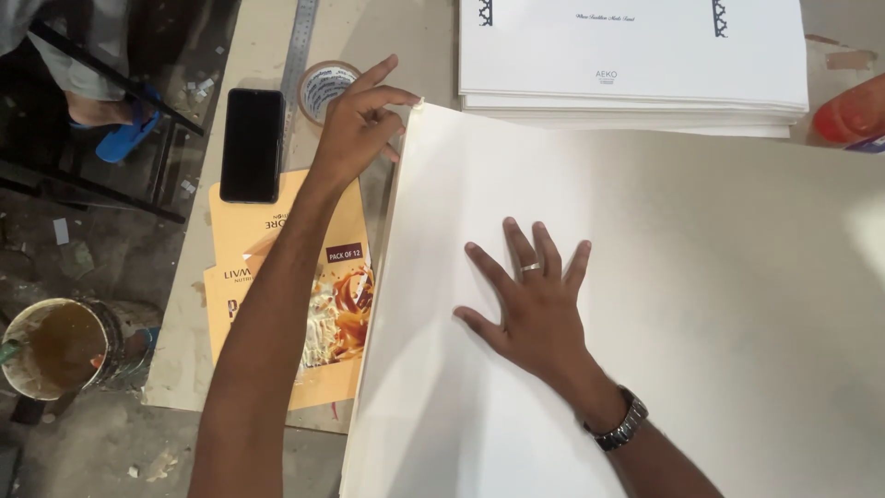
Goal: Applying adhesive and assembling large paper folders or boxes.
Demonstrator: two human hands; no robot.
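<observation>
Hands both on large off-white paper sheet [664, 304] that covers most of the plywood worktable [263, 55], sheet lying flat, its left edge running from top corner down toward bottom of view, right hand [535, 300] flat on sheet near its middle-left, palm down, fingers spread wide, silver ring on one finger, metal wristwatch [619, 422] on wrist, left hand [359, 120] at sheet's upper left corner, fingertips touching the corner edge, index finger raised and extended, cannot tell if thumb pinches the corner or only presses it, left forearm crosses over orange printed flat carton [346, 304] lying just beside sheet's left edge, black smartphone [251, 145] face up resting on top part of that carton, roll of brown tape [323, 88] just beside left hand, steel ruler [297, 65] lying between phone and tape, stack of white printed sheets [636, 65] at top touching far edge of big sheet, red-orange object [853, 112] at right edge partly cut off, round bucket of brownish liquid [55, 346] on floor at lower left, blue sandal [129, 134] on floor at upper left
</observation>
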